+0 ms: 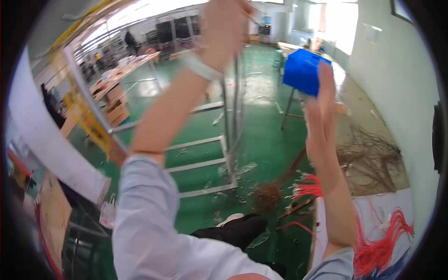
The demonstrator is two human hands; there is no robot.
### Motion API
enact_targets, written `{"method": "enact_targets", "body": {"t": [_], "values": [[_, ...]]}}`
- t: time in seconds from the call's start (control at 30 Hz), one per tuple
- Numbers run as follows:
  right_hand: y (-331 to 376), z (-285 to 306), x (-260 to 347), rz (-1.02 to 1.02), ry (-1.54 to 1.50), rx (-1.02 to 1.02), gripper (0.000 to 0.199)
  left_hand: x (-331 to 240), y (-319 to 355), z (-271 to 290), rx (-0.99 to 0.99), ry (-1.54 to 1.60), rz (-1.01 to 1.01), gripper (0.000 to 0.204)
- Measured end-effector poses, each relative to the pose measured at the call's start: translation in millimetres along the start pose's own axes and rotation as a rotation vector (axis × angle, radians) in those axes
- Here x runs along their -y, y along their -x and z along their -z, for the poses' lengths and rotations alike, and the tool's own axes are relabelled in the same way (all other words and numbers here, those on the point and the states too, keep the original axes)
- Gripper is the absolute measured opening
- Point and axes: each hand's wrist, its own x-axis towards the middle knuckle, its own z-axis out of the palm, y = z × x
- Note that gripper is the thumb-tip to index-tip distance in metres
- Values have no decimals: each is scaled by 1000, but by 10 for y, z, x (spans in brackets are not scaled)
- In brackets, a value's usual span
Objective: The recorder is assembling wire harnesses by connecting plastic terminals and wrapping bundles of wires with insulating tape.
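My left hand [226, 30] is raised high at the top edge, with a pale band around its wrist. It is blurred and partly cut off, so its grip is unclear; a thin, dark-edged shape shows beside its fingers. My right hand [322, 112] reaches up on the right, its fingers stretched and its thumb apart. Those fingers overlap the right edge of a bright blue, box-like thing [303, 72]. Whether they touch it, I cannot tell. Below the blue thing show the thin legs of a stool or stand [287, 109].
A metal frame rack [200, 165] stands ahead on the green floor [256, 116]. Bundles of red wires [380, 247] lie on a white surface at lower right, near tangled brown strands [373, 156]. A brown, round tangle [268, 196] lies by my foot. A cluttered table [126, 70] stands far left.
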Motion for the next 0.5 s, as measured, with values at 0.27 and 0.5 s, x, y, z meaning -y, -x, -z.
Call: {"method": "enact_targets", "body": {"t": [0.27,0.5], "values": [[495,-1140,703,-620,-870,-66,31,327,467,1177,625,1096,600,25],[558,-2045,1815,-220,-415,357,29,769,-2264,5548,-15,749,481,27]]}}
